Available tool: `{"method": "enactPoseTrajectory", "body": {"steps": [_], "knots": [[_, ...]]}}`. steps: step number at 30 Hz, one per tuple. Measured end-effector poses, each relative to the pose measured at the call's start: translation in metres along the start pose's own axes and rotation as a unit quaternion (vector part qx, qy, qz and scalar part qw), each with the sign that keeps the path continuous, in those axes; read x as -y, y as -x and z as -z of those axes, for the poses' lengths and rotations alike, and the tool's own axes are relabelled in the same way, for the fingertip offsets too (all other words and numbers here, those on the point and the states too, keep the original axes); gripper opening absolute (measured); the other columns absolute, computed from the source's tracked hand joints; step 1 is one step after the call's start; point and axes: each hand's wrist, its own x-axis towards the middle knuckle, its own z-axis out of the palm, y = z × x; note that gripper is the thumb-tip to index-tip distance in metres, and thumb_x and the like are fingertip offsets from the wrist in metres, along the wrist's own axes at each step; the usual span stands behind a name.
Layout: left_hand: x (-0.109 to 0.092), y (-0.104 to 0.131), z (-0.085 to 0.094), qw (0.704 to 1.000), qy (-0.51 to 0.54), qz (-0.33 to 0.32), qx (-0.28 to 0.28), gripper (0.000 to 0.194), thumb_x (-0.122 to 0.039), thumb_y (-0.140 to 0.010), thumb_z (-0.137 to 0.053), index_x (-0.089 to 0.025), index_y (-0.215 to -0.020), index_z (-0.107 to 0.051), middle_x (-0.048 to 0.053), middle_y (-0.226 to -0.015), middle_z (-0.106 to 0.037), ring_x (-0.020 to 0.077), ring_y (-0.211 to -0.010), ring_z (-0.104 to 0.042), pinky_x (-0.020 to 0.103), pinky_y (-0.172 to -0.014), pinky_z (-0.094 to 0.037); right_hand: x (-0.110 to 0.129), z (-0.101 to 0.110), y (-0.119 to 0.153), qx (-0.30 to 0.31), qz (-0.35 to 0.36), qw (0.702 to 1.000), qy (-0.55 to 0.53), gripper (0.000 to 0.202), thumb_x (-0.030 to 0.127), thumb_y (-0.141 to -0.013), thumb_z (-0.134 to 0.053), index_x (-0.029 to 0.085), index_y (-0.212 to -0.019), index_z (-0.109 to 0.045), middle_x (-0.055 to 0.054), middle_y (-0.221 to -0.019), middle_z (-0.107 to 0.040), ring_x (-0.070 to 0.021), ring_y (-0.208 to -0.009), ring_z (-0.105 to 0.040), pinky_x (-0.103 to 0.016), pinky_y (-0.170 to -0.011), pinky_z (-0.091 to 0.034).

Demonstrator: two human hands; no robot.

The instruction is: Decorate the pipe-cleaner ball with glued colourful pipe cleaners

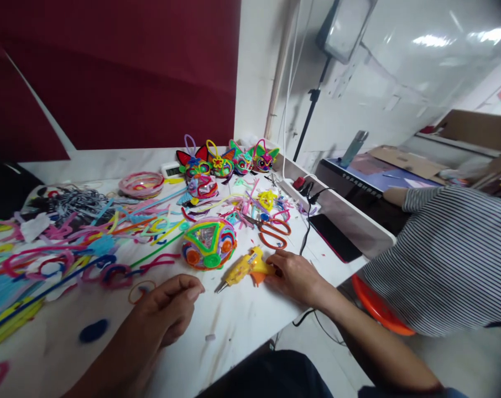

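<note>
My right hand (pixel 294 276) has its fingers wrapped round the handle of a yellow glue gun (pixel 244 265), which lies low over the white table with its metal nozzle pointing left. My left hand (pixel 173 304) is curled left of the nozzle, thumb and forefinger pressed together; whatever they pinch is too small to make out. Behind both hands sits a round pipe-cleaner craft (pixel 209 243) with a green triangle, a green nose and orange discs. Orange-handled scissors (pixel 275 232) lie just beyond the glue gun.
Colourful pipe cleaners (pixel 80 260) cover the table's left side. Several finished cat-like ornaments (pixel 223 163) stand at the back. A black phone (pixel 334 237) lies by the right edge, near a power strip (pixel 302 190) with cables. A person in a striped shirt (pixel 445 260) is at the right.
</note>
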Motion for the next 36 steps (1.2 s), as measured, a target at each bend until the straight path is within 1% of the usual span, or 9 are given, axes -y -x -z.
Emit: {"method": "enactPoseTrajectory", "body": {"steps": [4, 8, 12, 16, 19, 23, 26, 30, 36], "knots": [[0.004, -0.004, 0.007, 0.999, -0.018, -0.031, -0.023, 0.044, -0.058, -0.069, -0.076, -0.022, -0.087, -0.058, -0.01, -0.056, -0.034, 0.0076, -0.052, -0.022, 0.019, -0.049, -0.017, -0.005, 0.003, -0.001, 0.009, 0.012, 0.998, -0.061, 0.015, 0.026, -0.09, -0.067, 0.016, -0.101, -0.065, -0.009, -0.1, -0.069, -0.0193, -0.083, -0.062, -0.028, -0.072, -0.041], [0.006, -0.009, 0.013, 0.997, -0.004, -0.048, -0.06, 0.048, -0.059, -0.062, -0.08, -0.022, -0.085, -0.06, -0.01, -0.055, -0.035, 0.0079, -0.051, -0.025, 0.019, -0.048, -0.019, -0.018, 0.001, 0.012, 0.003, 0.013, 0.979, -0.203, 0.02, 0.028, -0.091, -0.064, 0.017, -0.106, -0.058, -0.006, -0.094, -0.068, -0.0166, -0.076, -0.058, -0.027, -0.067, -0.041], [0.006, -0.012, 0.016, 0.993, 0.03, -0.03, -0.113, 0.05, -0.055, -0.049, -0.086, -0.022, -0.079, -0.061, -0.009, -0.056, -0.04, 0.0076, -0.051, -0.029, 0.018, -0.047, -0.023, -0.03, -0.003, 0.026, -0.005, 0.044, 0.925, -0.377, 0.027, 0.034, -0.09, -0.068, 0.019, -0.109, -0.056, -0.003, -0.094, -0.067, -0.0143, -0.075, -0.056, -0.026, -0.066, -0.042], [0.006, -0.015, 0.016, 0.99, 0.048, -0.013, -0.134, 0.05, -0.051, -0.044, -0.087, -0.023, -0.077, -0.063, -0.008, -0.055, -0.041, 0.0078, -0.05, -0.031, 0.018, -0.046, -0.023, -0.034, -0.005, 0.032, -0.041, 0.017, 0.881, -0.47, 0.039, 0.044, -0.084, -0.078, 0.019, -0.109, -0.062, -0.002, -0.093, -0.065, -0.0143, -0.077, -0.056, -0.025, -0.066, -0.043], [0.008, -0.018, 0.017, 0.989, 0.055, 0.001, -0.139, 0.051, -0.054, -0.043, -0.087, -0.023, -0.077, -0.065, -0.007, -0.057, -0.045, 0.008, -0.051, -0.032, 0.018, -0.045, -0.025, -0.032, -0.003, 0.035, -0.071, 0.005, 0.87, -0.488, 0.036, 0.045, -0.08, -0.083, 0.02, -0.096, -0.063, 0.0, -0.087, -0.061, -0.0138, -0.076, -0.054, -0.025, -0.065, -0.043], [0.011, -0.02, 0.02, 0.985, 0.059, 0.031, -0.16, 0.057, -0.059, -0.038, -0.087, -0.023, -0.077, -0.067, -0.005, -0.06, -0.049, 0.0088, -0.052, -0.035, 0.019, -0.044, -0.029, -0.025, 0.0, 0.041, -0.054, 0.02, 0.868, -0.493, 0.035, 0.041, -0.082, -0.082, 0.021, -0.104, -0.065, -0.002, -0.091, -0.064, -0.0149, -0.078, -0.056, -0.025, -0.067, -0.048], [0.016, -0.022, 0.023, 0.982, 0.057, 0.044, -0.174, 0.059, -0.06, -0.035, -0.088, -0.024, -0.077, -0.067, -0.005, -0.06, -0.049, 0.0097, -0.052, -0.037, 0.019, -0.044, -0.031, -0.019, -0.001, 0.044, -0.053, 0.037, 0.875, -0.48, 0.025, 0.037, -0.086, -0.078, 0.021, -0.101, -0.067, 0.0, -0.081, -0.063, -0.0123, -0.067, -0.052, -0.023, -0.057, -0.044], [0.024, -0.025, 0.027, 0.983, 0.06, 0.048, -0.169, 0.061, -0.062, -0.035, -0.089, -0.025, -0.079, -0.066, -0.006, -0.06, -0.049, 0.0108, -0.053, -0.039, 0.02, -0.045, -0.035, -0.01, -0.002, 0.043, -0.129, 0.091, 0.891, -0.425, 0.008, 0.026, -0.089, -0.073, 0.022, -0.088, -0.067, 0.001, -0.079, -0.056, -0.0116, -0.065, -0.05, -0.023, -0.054, -0.041], [0.031, -0.025, 0.031, 0.984, 0.063, 0.053, -0.156, 0.064, -0.066, -0.041, -0.09, -0.025, -0.084, -0.066, -0.006, -0.06, -0.048, 0.0105, -0.054, -0.04, 0.019, -0.046, -0.034, -0.003, 0.0, 0.046, -0.203, 0.131, 0.911, -0.336, 0.011, 0.015, -0.088, -0.064, 0.025, -0.088, -0.058, -0.001, -0.087, -0.057, -0.0162, -0.076, -0.058, -0.028, -0.065, -0.047]]}}
